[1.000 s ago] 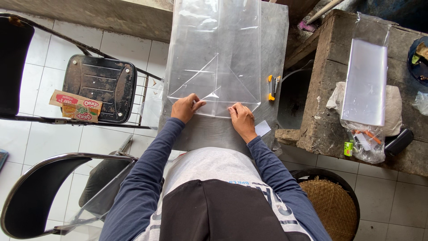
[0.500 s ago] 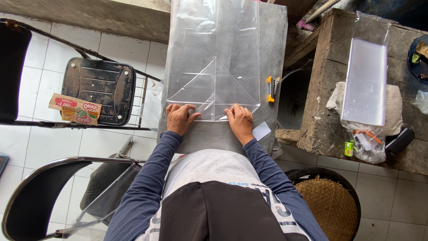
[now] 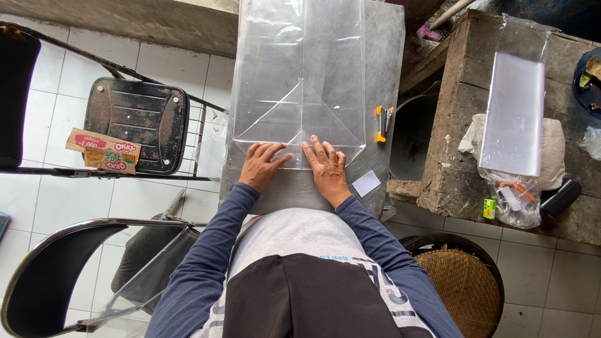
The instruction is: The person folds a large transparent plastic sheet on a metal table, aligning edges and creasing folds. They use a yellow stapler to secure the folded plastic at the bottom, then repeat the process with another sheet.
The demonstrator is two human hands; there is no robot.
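since the earlier frames our two hands had slid inward along the near edge of the clear plastic sheet (image 3: 300,81), from well apart to almost meeting at its middle. our left hand (image 3: 261,165) lay flat on the folded hem, its fingers (image 3: 275,153) stretched out and a little spread, pointing toward the right hand and pressing down rather than gripping anything. our right hand (image 3: 325,168) lay just beside it, palm down, its fingers (image 3: 319,150) fanned apart and pointing away from us, also pressing the plastic and clamped on nothing. the thumb tips of both hands were near each other, whether touching we could not tell.

the sheet ran away from our fingertips across the grey worktable (image 3: 385,69), with a triangular fold rising just beyond the fingers. a yellow utility knife (image 3: 382,124) lay on the table to the right of the right fingers, apart from them, and a small white slip (image 3: 366,183) sat near the right wrist. to the left of the left fingers, well apart, stood a black folding chair (image 3: 134,131) with a small printed carton (image 3: 103,150) on its edge. far to the right, a stack of clear bags (image 3: 514,112) rested on a rough wooden bench (image 3: 463,94).
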